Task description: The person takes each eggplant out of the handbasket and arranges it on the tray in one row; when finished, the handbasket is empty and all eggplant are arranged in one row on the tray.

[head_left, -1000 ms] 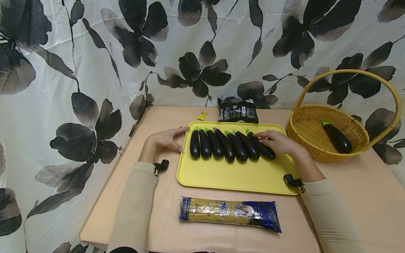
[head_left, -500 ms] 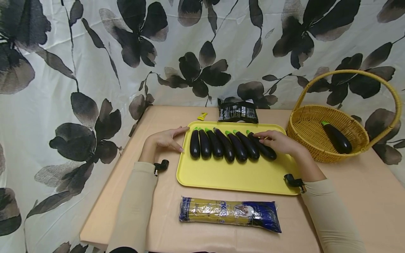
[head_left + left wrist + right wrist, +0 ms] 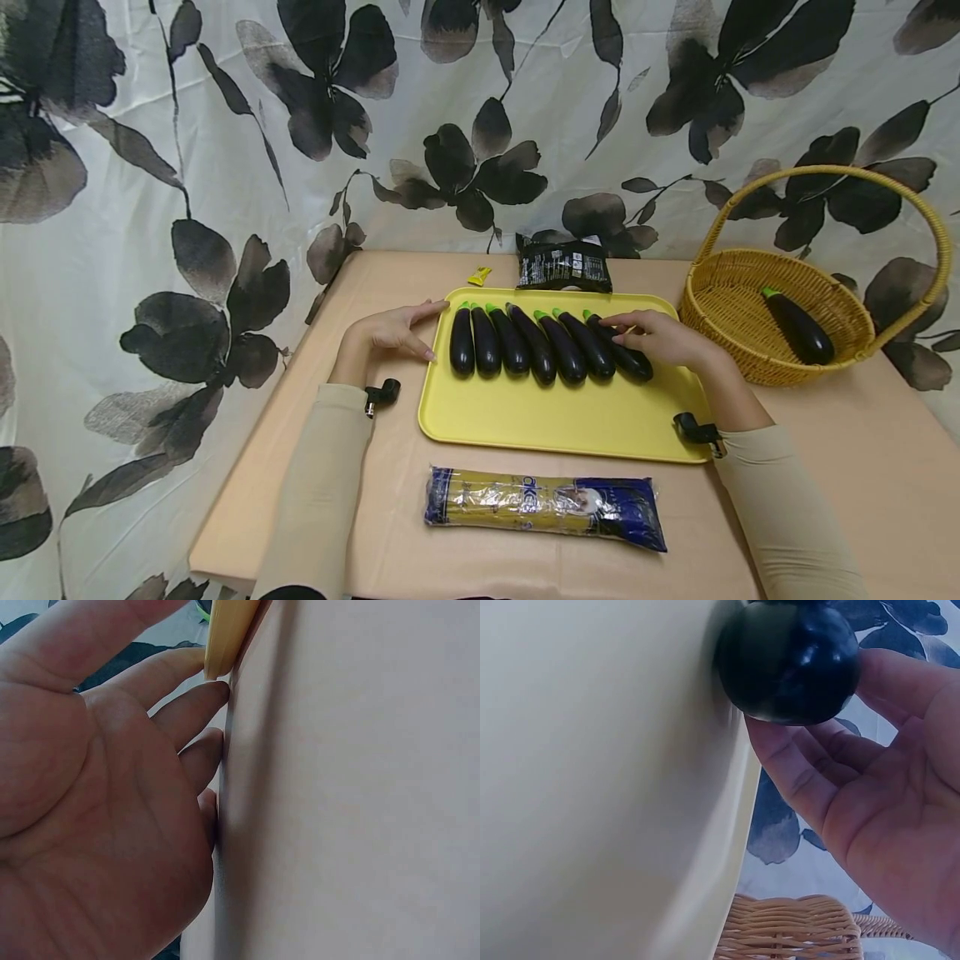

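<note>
Several dark eggplants lie side by side in a row on a yellow tray [image 3: 525, 417], green stems toward the back. The rightmost eggplant [image 3: 636, 363] is pinched between the thumb and fingers of my right hand [image 3: 660, 335]; its rounded end shows in the right wrist view as a dark ball [image 3: 787, 664]. At the tray's left edge, my left hand [image 3: 393, 327] touches the rim with fingers extended. In the left wrist view, the palm [image 3: 105, 795] faces the camera and a fingertip meets the tray rim [image 3: 223, 641].
A wicker basket [image 3: 720, 325] with one eggplant [image 3: 798, 327] inside stands right of the tray. A blue and yellow pasta package [image 3: 543, 504] lies in front. Behind the tray are a black packet [image 3: 564, 265] and a small yellow wrapper [image 3: 479, 275].
</note>
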The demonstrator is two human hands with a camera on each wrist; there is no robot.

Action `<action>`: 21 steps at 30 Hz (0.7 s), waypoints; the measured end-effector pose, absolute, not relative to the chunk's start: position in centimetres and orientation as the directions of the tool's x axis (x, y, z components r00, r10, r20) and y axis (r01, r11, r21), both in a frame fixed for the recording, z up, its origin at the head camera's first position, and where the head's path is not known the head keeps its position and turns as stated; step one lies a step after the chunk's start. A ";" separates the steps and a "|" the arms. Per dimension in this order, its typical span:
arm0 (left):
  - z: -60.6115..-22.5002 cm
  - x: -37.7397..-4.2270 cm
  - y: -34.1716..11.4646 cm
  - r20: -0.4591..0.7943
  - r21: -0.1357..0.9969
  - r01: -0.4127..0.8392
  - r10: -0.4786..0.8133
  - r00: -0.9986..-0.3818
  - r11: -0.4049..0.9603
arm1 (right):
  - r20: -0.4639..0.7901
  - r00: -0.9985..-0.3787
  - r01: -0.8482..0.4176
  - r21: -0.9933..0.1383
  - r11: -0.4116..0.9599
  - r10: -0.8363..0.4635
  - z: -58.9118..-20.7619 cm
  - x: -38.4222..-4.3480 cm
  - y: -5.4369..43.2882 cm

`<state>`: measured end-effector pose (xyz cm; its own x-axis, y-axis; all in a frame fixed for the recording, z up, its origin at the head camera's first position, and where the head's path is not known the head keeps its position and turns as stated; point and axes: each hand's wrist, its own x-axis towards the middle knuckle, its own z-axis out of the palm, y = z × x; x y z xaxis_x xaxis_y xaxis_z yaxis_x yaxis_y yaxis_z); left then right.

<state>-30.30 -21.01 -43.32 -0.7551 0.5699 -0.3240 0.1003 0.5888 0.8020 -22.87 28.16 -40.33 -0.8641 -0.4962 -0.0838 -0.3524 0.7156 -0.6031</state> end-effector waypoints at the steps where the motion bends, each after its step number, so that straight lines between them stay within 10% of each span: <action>1: -43.3 -30.3 -21.0 -0.325 0.801 0.100 0.569 -0.756 0.591 | -0.084 -0.863 -0.354 -0.603 0.715 -0.499 -40.3 -22.9 28.1; 21: -43.3 -30.3 -20.9 -0.329 0.806 0.089 0.568 -0.755 0.585 | -0.028 -0.901 -0.322 -0.627 0.709 -0.433 -38.9 -22.3 29.1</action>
<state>-30.31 -20.94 -43.32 -0.7545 0.5680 -0.3288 0.0895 0.5854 0.8058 -22.34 29.09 -38.93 -0.9008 -0.4333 -0.0280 -0.3217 0.7093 -0.6273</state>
